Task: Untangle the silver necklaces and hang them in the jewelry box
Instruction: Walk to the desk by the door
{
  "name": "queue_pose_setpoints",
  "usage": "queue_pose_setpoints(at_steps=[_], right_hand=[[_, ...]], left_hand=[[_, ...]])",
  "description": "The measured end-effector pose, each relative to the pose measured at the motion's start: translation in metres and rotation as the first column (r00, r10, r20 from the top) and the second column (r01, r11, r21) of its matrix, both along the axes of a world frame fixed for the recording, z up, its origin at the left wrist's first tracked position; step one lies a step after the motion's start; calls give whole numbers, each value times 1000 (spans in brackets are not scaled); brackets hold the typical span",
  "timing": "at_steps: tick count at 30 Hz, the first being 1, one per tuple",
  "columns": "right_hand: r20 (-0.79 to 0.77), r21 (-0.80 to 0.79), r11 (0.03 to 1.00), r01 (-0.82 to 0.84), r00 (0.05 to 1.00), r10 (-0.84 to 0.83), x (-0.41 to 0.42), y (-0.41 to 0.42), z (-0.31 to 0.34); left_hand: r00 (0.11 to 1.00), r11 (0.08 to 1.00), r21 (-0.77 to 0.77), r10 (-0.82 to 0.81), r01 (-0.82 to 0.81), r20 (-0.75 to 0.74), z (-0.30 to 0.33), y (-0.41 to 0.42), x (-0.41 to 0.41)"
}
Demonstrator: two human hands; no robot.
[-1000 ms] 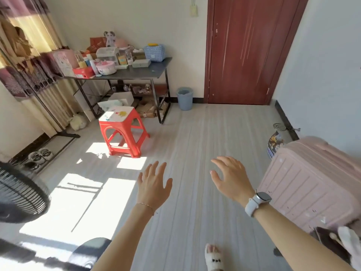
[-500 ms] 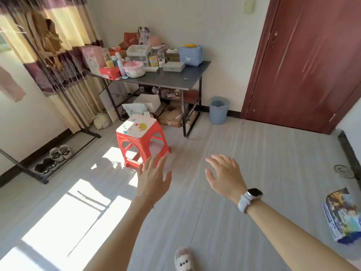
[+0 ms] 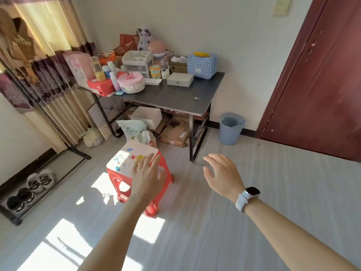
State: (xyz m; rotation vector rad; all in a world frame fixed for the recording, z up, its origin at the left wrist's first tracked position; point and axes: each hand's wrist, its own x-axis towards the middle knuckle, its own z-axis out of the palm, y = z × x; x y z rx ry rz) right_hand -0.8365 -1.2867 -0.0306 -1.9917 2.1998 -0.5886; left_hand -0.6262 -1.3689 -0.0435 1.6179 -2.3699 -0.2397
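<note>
One small silver bit (image 3: pixel 197 98) lies on the dark table (image 3: pixel 175 98) near its right front corner; it is too small to tell if it is the necklaces. One grey box (image 3: pixel 180 79) with a little lock sits shut near the back of the table, just in front of a blue checked bag (image 3: pixel 202 66) at the back right corner. Pink and red boxes and bottles crowd the left side. Both hands are held out over the floor and hold nothing. Left hand (image 3: pixel 147 178) has its fingers straight and spread, in front of a red stool (image 3: pixel 125 169). Right hand (image 3: pixel 222 176) has its fingers loose and a bit bent, with a white watch (image 3: pixel 247 197) on the wrist. A blue bin (image 3: pixel 231 128) stands right of the table, by the red door (image 3: pixel 316 85).
</note>
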Motion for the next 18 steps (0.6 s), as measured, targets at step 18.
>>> queue_pose_setpoints(at_steps=[18], right_hand=[[122,53,998,38,992,-44,-151,-415,-33]], left_hand=[[999,999,50,-5,7,-38,-13,-396,-169]])
